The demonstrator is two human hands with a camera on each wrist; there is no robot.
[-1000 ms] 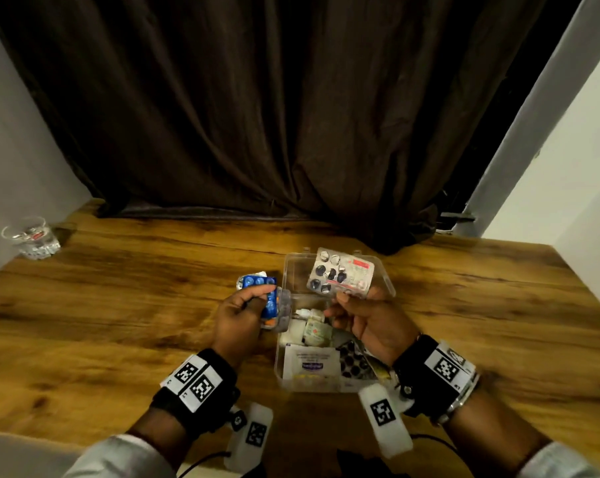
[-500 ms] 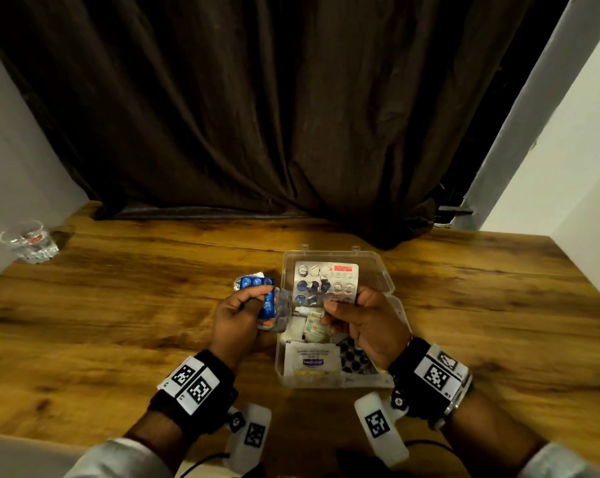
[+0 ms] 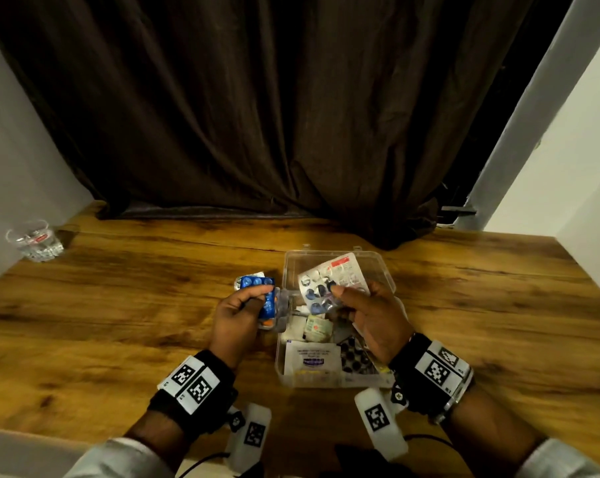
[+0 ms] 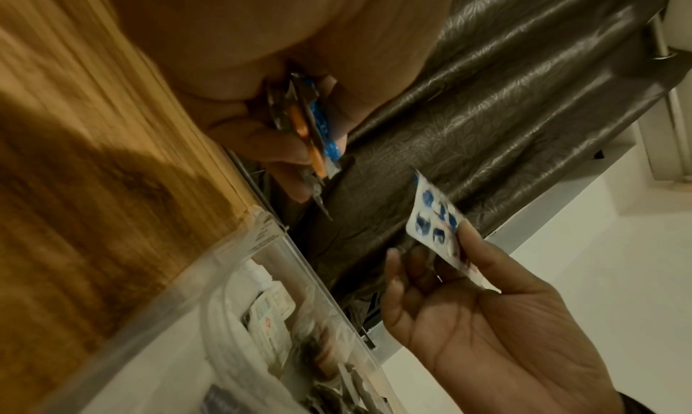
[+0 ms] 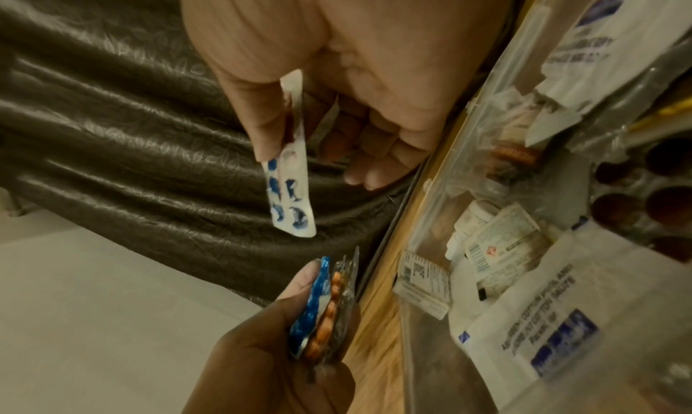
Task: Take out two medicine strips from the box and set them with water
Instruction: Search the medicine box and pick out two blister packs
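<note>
A clear plastic medicine box (image 3: 384,267) lies open on the wooden table, full of packets and strips. My left hand (image 3: 238,312) grips a small stack of strips (image 3: 257,282) just left of the box; a blue one lies over an orange one (image 4: 320,130) (image 5: 318,308). My right hand (image 3: 367,312) pinches a silver strip with dark blue pills (image 3: 329,279) between thumb and fingers above the box (image 4: 436,222) (image 5: 290,189). A glass of water (image 3: 36,240) stands at the table's far left corner.
A dark curtain (image 3: 274,115) hangs behind the table's far edge. White walls close in on both sides. Inside the box lie a white cotton packet (image 3: 310,358), a dark blister strip (image 3: 355,357) and a small labelled bottle (image 3: 317,327).
My right hand has turned the silver strip and tilted it toward the left hand. The left hand has kept its stack in place.
</note>
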